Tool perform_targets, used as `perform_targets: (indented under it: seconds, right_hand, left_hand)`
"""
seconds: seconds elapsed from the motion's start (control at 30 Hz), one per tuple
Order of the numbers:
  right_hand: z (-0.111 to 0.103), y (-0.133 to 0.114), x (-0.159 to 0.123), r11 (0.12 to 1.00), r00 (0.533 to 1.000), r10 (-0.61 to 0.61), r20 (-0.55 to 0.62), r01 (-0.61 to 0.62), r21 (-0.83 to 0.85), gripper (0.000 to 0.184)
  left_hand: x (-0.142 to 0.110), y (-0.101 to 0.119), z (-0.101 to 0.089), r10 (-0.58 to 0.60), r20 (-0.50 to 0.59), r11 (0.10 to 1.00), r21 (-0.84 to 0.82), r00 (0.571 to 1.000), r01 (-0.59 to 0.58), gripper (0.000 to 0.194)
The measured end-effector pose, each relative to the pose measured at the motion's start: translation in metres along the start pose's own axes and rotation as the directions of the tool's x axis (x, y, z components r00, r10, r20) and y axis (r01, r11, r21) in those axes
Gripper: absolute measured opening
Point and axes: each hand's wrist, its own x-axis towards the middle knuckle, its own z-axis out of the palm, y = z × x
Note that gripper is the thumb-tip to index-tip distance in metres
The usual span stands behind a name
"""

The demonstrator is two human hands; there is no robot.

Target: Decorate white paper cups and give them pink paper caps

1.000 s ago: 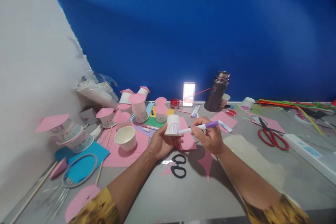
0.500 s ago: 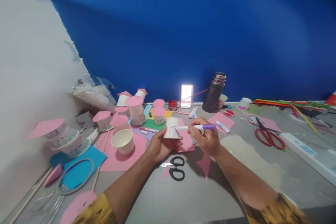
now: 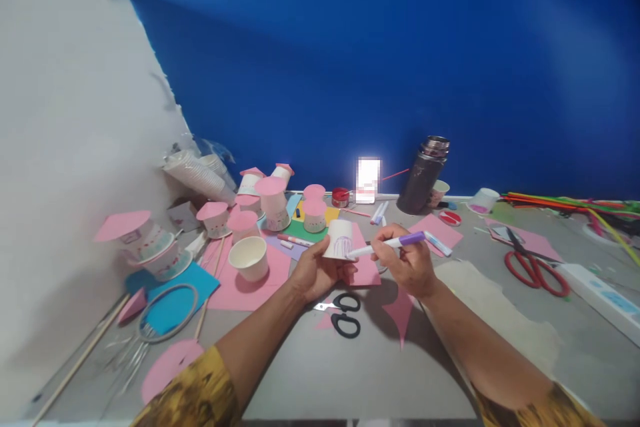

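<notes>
My left hand (image 3: 319, 273) is closed round the rim end of a white paper cup (image 3: 340, 237), which is held upside down above the table. Purple lines form an arched shape on the cup's side. Between the fingers of my right hand (image 3: 407, 263) is a purple marker (image 3: 390, 243), its tip at the cup's lower side by the drawn lines. Black-handled scissors (image 3: 345, 317) lie on the table just below my left hand. Pink paper (image 3: 367, 272) rests behind and under the hands.
Decorated cups with pink paper tops (image 3: 273, 203) crowd the left, near an upright open cup (image 3: 249, 260). At the back stand a dark flask (image 3: 423, 177) and a blurred bright phone-like screen (image 3: 368, 180). Red-handled scissors (image 3: 536, 273) and a power strip (image 3: 605, 297) lie right.
The marker tip has moved down the cup's side towards its rim, and the cup has tilted slightly. The whole view has shifted, so things appear further right.
</notes>
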Motion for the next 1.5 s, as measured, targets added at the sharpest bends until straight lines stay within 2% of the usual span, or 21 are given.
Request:
perform_targets:
  seconds: [0.13,0.27,0.4,0.57,0.73,0.87,1.07,1.3,1.5]
  right_hand:
    - [0.0002,0.0009,-0.0018,0.996,0.998,-0.056,-0.035,0.053,-0.072,0.013]
    - [0.0000,-0.0010,-0.0018,0.986,0.994,-0.106,-0.011,0.103,-0.131,0.014]
    - [-0.0001,-0.0036,-0.0015,0.991,0.996,-0.091,0.020,0.093,-0.097,0.019]
    - [0.0003,-0.0032,-0.0012,0.990,0.996,-0.082,-0.029,0.078,-0.115,0.013]
    - [0.0009,-0.0017,-0.0024,0.994,0.996,-0.083,0.015,0.084,-0.077,0.015]
    - [0.0013,0.0002,-0.0028,0.991,0.996,-0.090,-0.026,0.087,-0.102,0.013]
    - [0.0014,-0.0007,-0.0022,0.992,0.994,-0.101,0.048,0.104,-0.068,0.016]
    - [0.0024,0.0005,-0.0011,0.997,0.998,-0.048,0.029,0.050,-0.053,0.016]
    - [0.0026,0.0022,-0.0001,0.996,0.999,-0.015,-0.042,0.011,-0.094,0.016]
  left_hand:
    - [0.0021,-0.0024,-0.0029,0.010,0.012,1.000,-0.004,1.000,-0.010,0.045]
    - [0.0033,-0.0046,-0.0070,0.016,0.022,1.000,-0.014,1.000,-0.016,0.044]
    - [0.0033,-0.0051,-0.0079,0.011,0.009,1.000,-0.022,1.000,-0.010,0.046]
    - [0.0027,-0.0045,-0.0059,0.027,0.003,0.999,-0.019,1.000,-0.027,0.042]
    - [0.0020,-0.0045,-0.0051,0.051,-0.001,0.999,-0.002,0.999,-0.051,0.040]
    - [0.0018,-0.0050,-0.0037,0.066,-0.030,0.998,-0.011,0.997,-0.066,0.036]
    - [0.0031,-0.0064,-0.0038,0.065,-0.038,0.998,-0.006,0.997,-0.065,0.037]
    - [0.0004,-0.0039,-0.0013,0.039,-0.051,0.999,-0.001,0.998,-0.039,0.044]
    - [-0.0005,-0.0015,0.0002,-0.003,-0.040,1.000,-0.003,0.999,0.002,0.042]
